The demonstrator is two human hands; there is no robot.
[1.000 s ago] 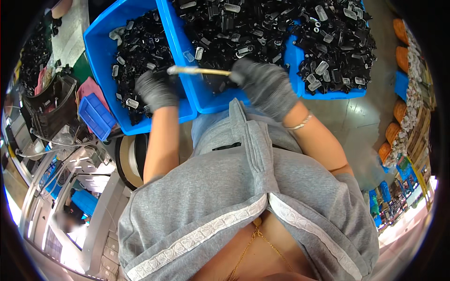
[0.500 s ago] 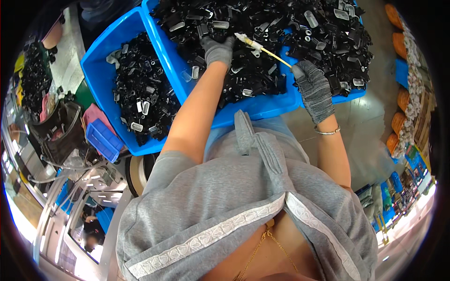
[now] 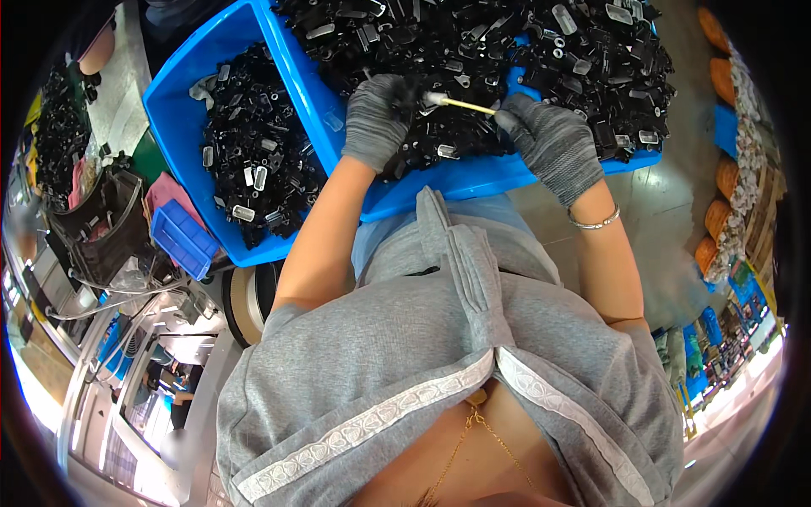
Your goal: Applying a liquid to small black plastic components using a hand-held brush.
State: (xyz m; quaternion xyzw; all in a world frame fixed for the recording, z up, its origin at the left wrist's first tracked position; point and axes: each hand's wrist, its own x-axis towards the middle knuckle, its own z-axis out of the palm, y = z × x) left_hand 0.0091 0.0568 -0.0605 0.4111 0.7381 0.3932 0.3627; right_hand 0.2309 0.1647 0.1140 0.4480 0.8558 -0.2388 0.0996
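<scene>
My right hand, in a grey knit glove, is closed around a thin yellowish stick with a white wadded tip. The stick points left, its tip close to the fingers of my left hand. That hand wears a matching glove and is curled shut on a small black plastic part, which barely stands out from the dark heap behind it. Both hands are over the near side of a blue bin heaped with black plastic parts, with clear and metal-looking pieces scattered among them.
A second blue bin on the left also holds black parts. Beyond it are a dark bag, a small blue tray and a table with more black pieces. Orange rolled items line the right side, past a grey floor.
My left hand has drawn back toward me from deep in the heap. My right hand has moved slightly left and up, bringing the stick's tip down beside the left fingers.
</scene>
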